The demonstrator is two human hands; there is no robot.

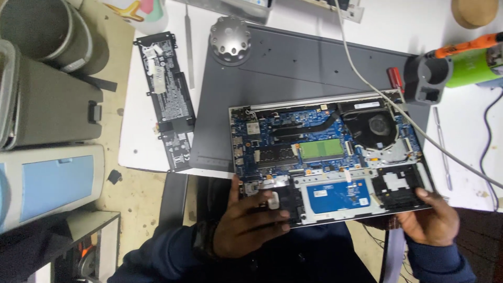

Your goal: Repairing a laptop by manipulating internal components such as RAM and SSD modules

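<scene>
We grasp the opened laptop (330,157) at its near edge, left hand (246,222) at seven o'clock, right hand (432,220) at five, fingers clamped. It looks stiff, light and fragile, so we judge the metal rim safest.

Opened laptop chassis (327,157) lay flat, bottom cover off, near edge overhanging desk edge. Blue motherboard, green memory module, black fan at right rear, blue-labelled trackpad underside exposed. Battery bay vacant at front.

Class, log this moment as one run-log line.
left hand: on opened grey laptop near corner | right hand: grips opposite corner | black flat battery pack: apart on white table
</scene>
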